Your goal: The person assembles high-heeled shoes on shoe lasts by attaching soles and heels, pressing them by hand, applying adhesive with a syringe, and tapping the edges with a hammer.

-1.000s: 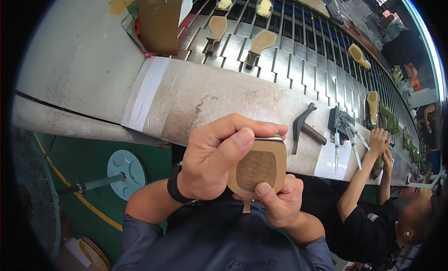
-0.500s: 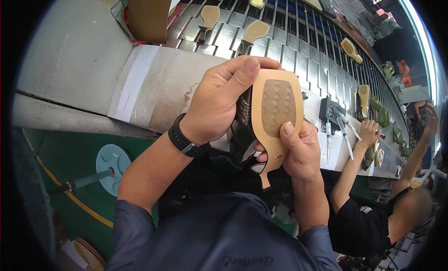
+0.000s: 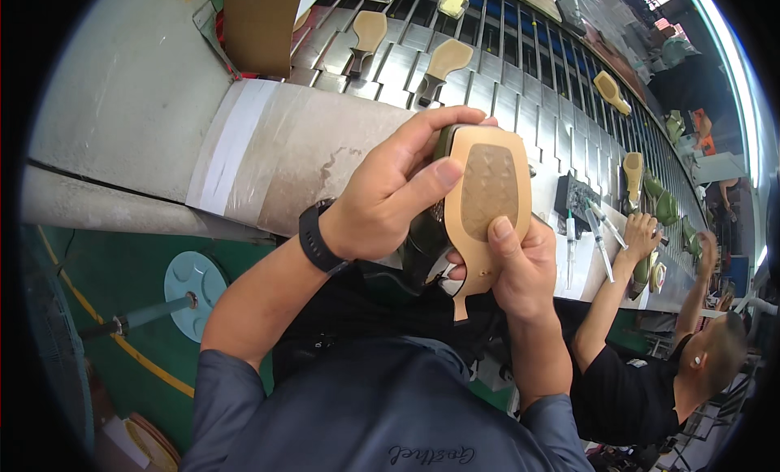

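Between my two hands is a dark glossy shoe (image 3: 424, 243), turned bottom up, with a beige sole (image 3: 526, 173) lying against its underside. The sole carries a tan quilted-pattern panel and narrows toward a thin tail at its lower end. My left hand (image 3: 382, 200) wraps the shoe's left side, fingers over the far toe end and thumb on the sole's left edge. Gripping the right side of the narrowing part is my right hand (image 3: 524, 269), thumb on the sole and a fingertip showing beneath. Whether sole and shoe are bonded I cannot tell.
Beyond my hands runs a slatted metal conveyor (image 3: 390, 54) bearing several soles, one a beige sole with a dark heel (image 3: 447, 62). Syringes (image 3: 600, 243) lie by a black box (image 3: 575, 194). A co-worker's hand (image 3: 642, 235) works at the right. Left stands a pale-blue stool (image 3: 183, 277).
My left hand has slid nearer, its thumb moving from the toe end down onto the sole's left edge. The shoe shifts slightly. At the right, the co-worker's raised hand has come lower.
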A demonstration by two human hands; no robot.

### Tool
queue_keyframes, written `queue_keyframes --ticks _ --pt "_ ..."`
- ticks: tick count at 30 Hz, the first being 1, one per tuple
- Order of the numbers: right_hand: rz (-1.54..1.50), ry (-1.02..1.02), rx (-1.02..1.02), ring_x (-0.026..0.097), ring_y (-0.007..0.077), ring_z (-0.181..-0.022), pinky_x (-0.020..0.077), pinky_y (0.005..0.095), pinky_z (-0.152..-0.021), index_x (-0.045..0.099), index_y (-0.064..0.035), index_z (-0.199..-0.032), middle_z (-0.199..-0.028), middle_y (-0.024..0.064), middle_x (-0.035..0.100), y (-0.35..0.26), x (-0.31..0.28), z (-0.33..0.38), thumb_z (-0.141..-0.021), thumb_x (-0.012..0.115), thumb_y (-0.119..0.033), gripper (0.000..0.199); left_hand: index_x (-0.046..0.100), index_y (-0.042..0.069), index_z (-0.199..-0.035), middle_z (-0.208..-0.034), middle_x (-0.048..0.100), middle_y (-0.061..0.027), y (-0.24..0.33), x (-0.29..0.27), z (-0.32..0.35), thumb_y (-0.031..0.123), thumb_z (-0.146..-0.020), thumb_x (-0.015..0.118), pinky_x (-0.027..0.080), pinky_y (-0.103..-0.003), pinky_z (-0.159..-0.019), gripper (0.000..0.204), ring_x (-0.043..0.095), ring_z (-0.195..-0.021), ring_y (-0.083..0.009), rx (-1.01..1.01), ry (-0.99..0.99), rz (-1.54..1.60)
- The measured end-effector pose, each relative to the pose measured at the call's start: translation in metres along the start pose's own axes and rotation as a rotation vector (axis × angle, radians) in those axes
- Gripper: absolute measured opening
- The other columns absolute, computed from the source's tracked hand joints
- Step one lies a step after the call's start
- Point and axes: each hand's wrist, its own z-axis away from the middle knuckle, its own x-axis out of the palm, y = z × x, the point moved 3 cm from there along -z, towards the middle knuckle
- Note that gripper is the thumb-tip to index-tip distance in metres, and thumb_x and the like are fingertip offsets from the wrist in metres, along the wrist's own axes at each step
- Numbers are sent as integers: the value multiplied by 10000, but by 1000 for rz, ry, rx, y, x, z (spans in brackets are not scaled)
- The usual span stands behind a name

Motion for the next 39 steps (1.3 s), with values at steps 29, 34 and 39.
queue_keyframes --ticks 29,34,39 --pt "621 -218 -457 567 307 -509 451 418 -475 624 -34 -808 -628 109 569 9 76 35 -958 769 -129 229 494 41 -951 -976 716 -187 103 3 55 41 -933 754 617 -400 -924 261 768 -958 -266 -282 261 -355" --pt "662 -276 -448 590 310 -517 471 416 -485 649 -29 -839 -631 120 583 5 88 22 -953 782 -158 218 473 53 -926 -894 677 -133 109 -13 59 -19 -889 726 617 -355 -845 266 742 -850 -212 -219 311 -655" --pt "557 -192 -349 648 293 -542 497 395 -495 678 -17 -879 -649 123 629 10 85 12 -964 769 -157 187 526 23 -1005 -908 676 -131 101 -25 67 -29 -855 742 612 -339 -827 268 723 -828 -189 -215 498 -598"
